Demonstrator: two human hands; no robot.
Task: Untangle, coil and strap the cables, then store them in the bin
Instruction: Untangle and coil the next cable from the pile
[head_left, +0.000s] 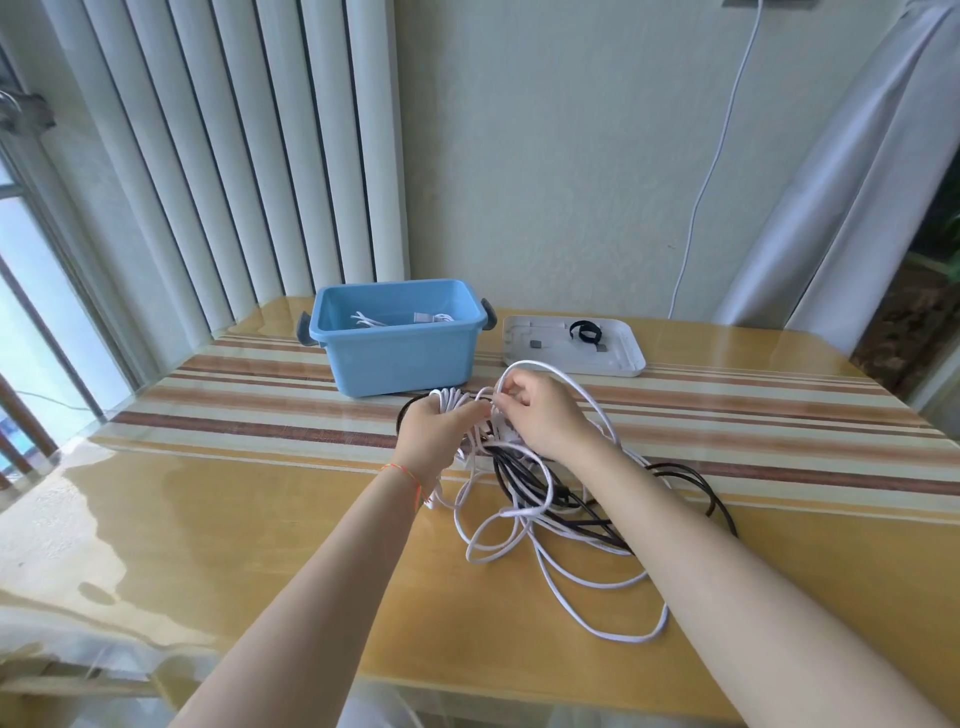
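We see both hands meeting over the tangle of cables, just in front of the blue bin (400, 358). Our left hand (439, 431) has its fingers curled round a bunch of white cable loops (451, 399), holding them gathered above the desk (208, 519). Our right hand (540, 415) pinches a strand of the white cable (597, 577) right beside the left fingertips, and a wide white loop arcs up over its knuckles and runs down past the right wrist. Below the hands the white cable spills toward us in loose overlapping loops on the yellow desk top. A black cable (696, 480) lies knotted through it, with one arc showing behind the left hand and a longer curve passing under the right forearm. The two colours are still mixed and unstrapped.

The bin stands on the striped runner (727, 410), touching nothing but the desk, and holds some white cable ends in its bottom; we cannot tell whether those are coiled. Just to its right lies a flat white lid (618, 364), upside down, carrying a black strap (584, 331) curled in a ring and a few small grey pieces. A thin orange thread (402, 475) circles the left wrist. Another white cord (717, 156) hangs down the wall behind the lid
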